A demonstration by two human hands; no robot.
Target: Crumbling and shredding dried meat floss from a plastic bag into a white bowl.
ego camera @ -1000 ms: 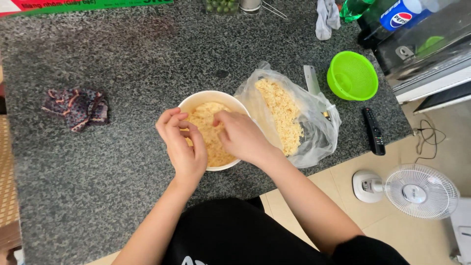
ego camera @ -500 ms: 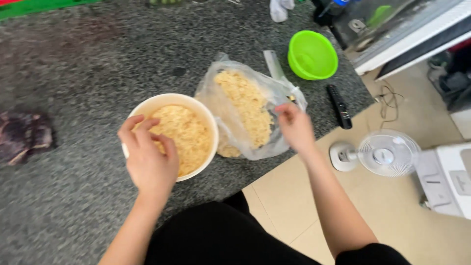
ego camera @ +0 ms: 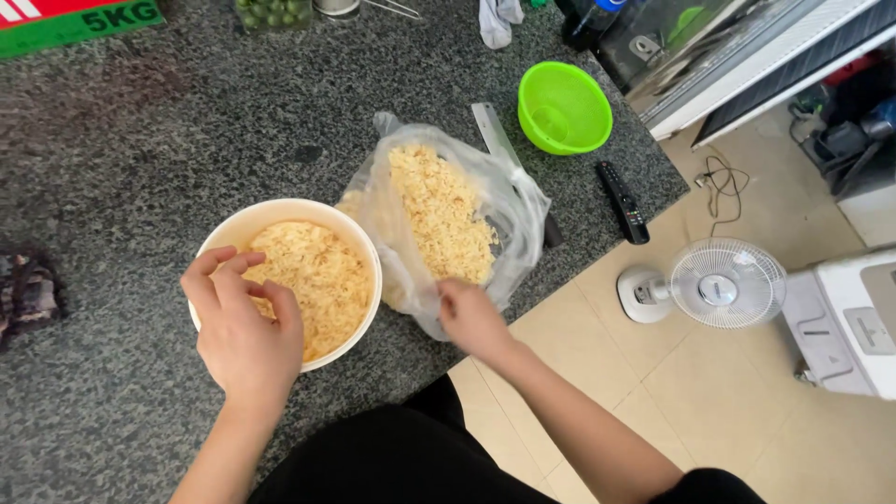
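The cream bowl point(ego camera: 245, 227) of pale yellow shreds point(ego camera: 313, 280) sits at the table's point(ego camera: 140, 149) near edge. The left hand point(ego camera: 241, 331) rests over its 7 o'clock rim, fingers loosely curled, grip holding nothing clearly. At the bowl's 3 o'clock lies a clear plastic bag point(ego camera: 523, 201) of the same shreds; the right hand point(ego camera: 471, 317) pinches its near edge. A green bowl point(ego camera: 565, 107) stands at the bag's 1 o'clock.

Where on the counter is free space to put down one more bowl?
The counter is bare left of the plastic bag and above the white bowl. It is crowded between bag, green bowl and remote.
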